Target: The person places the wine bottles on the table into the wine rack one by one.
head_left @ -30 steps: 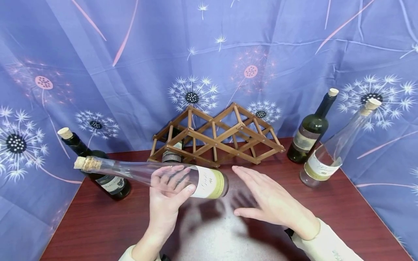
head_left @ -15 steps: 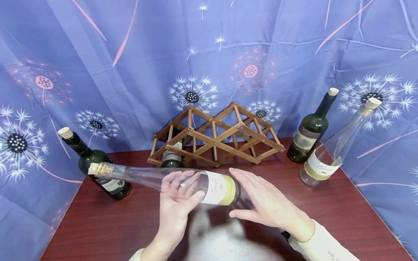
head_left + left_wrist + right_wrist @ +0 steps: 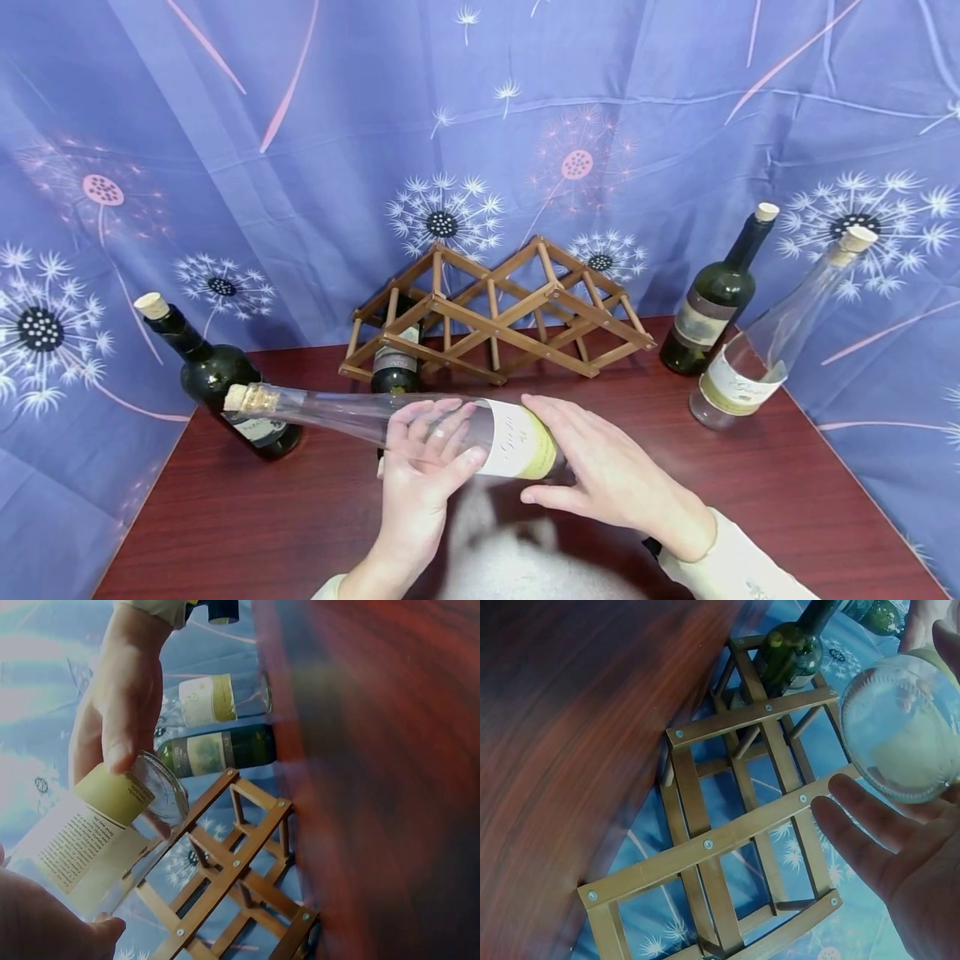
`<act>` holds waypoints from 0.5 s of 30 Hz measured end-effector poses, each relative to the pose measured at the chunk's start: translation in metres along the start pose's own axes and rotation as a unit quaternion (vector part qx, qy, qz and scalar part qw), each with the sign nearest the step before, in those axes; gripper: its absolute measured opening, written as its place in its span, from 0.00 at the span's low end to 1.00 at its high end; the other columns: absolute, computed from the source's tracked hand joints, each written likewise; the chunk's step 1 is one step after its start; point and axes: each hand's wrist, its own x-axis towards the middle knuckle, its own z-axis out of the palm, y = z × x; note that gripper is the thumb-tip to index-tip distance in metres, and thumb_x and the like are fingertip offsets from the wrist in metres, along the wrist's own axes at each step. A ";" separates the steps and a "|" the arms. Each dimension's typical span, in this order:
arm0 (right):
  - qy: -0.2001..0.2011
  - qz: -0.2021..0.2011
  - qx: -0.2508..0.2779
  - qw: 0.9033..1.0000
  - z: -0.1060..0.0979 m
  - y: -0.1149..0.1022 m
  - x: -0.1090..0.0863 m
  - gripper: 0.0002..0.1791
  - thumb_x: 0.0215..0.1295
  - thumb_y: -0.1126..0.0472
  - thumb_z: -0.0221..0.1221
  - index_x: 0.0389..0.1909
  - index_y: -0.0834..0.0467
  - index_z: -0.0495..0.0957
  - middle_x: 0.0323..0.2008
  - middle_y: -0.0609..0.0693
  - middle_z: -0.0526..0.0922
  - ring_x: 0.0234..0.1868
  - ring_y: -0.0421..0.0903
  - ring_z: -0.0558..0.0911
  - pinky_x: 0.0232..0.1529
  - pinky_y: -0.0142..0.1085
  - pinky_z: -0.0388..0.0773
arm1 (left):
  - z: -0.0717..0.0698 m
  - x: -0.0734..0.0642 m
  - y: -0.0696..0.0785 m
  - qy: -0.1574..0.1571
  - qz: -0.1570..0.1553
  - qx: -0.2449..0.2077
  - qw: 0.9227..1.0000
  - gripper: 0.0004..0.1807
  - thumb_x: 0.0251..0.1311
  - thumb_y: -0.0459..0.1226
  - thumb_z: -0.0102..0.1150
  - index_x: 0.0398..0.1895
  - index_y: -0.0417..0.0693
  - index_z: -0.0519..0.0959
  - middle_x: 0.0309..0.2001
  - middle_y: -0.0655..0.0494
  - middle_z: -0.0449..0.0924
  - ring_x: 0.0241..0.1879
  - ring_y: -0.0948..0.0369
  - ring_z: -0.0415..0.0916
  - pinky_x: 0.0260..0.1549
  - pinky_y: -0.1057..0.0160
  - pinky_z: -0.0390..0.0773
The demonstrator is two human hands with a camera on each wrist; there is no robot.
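Note:
A clear wine bottle [image 3: 517,442] with a cork lies nearly level in the air, its neck to the left and its white and yellow label to the right. My left hand [image 3: 420,500] grips it near the label, thumb on the near side and fingers seen through the glass. At the base is my right hand [image 3: 615,475], fingers straight and thumb spread. In the left wrist view, that hand's thumb [image 3: 118,742] lies right at the yellow band. The right wrist view shows the round glass base [image 3: 900,742] over the extended fingers.
Behind the hands stands a wooden lattice wine rack [image 3: 495,325] with a dark bottle [image 3: 395,375] in its left cell. A corked dark bottle [image 3: 213,375] stands left; a green one [image 3: 701,325] and another clear one [image 3: 738,383] stand right. A patterned curtain [image 3: 480,125] hangs behind.
The clear bottle and left hand have moved right and slightly toward me. The right hand has shifted a little left, so its fingers now overlap the bottle's base.

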 end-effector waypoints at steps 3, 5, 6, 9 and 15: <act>0.008 -0.001 0.003 1.000 0.002 0.000 0.000 0.55 0.60 0.32 0.72 0.79 0.59 0.64 0.70 0.51 0.76 0.69 0.46 0.76 0.67 0.48 0.77 | 0.002 -0.002 -0.004 -0.007 -0.006 -0.006 1.000 0.38 0.55 0.15 0.68 0.64 0.50 0.67 0.64 0.45 0.77 0.67 0.47 0.77 0.72 0.49 0.70; 0.016 -0.002 0.004 1.000 0.003 -0.001 0.000 0.53 0.61 0.32 0.72 0.78 0.59 0.65 0.68 0.50 0.76 0.67 0.45 0.77 0.66 0.47 0.78 | 0.003 -0.004 -0.007 -0.012 -0.011 -0.005 1.000 0.38 0.55 0.16 0.69 0.64 0.50 0.67 0.65 0.45 0.77 0.68 0.47 0.77 0.72 0.50 0.70; 0.020 -0.003 0.006 1.000 0.004 -0.001 0.000 0.53 0.61 0.33 0.72 0.78 0.59 0.65 0.68 0.50 0.77 0.66 0.45 0.78 0.65 0.47 0.78 | 0.003 -0.004 -0.008 -0.014 -0.013 -0.005 1.000 0.37 0.55 0.16 0.69 0.64 0.50 0.67 0.65 0.45 0.77 0.68 0.47 0.77 0.72 0.50 0.70; 0.033 -0.010 0.009 0.999 0.006 0.000 0.000 0.53 0.60 0.35 0.74 0.77 0.59 0.65 0.66 0.50 0.78 0.63 0.45 0.79 0.61 0.48 0.81 | 0.005 -0.005 -0.009 -0.015 -0.015 -0.002 1.000 0.37 0.55 0.16 0.69 0.63 0.50 0.67 0.65 0.46 0.77 0.68 0.48 0.77 0.72 0.50 0.69; 0.040 -0.011 0.010 0.999 0.008 0.000 0.000 0.55 0.57 0.38 0.77 0.79 0.58 0.63 0.64 0.50 0.78 0.61 0.45 0.79 0.59 0.47 0.82 | 0.009 -0.005 -0.012 -0.007 -0.018 -0.004 1.000 0.38 0.53 0.15 0.69 0.63 0.49 0.67 0.65 0.46 0.76 0.68 0.47 0.76 0.73 0.50 0.68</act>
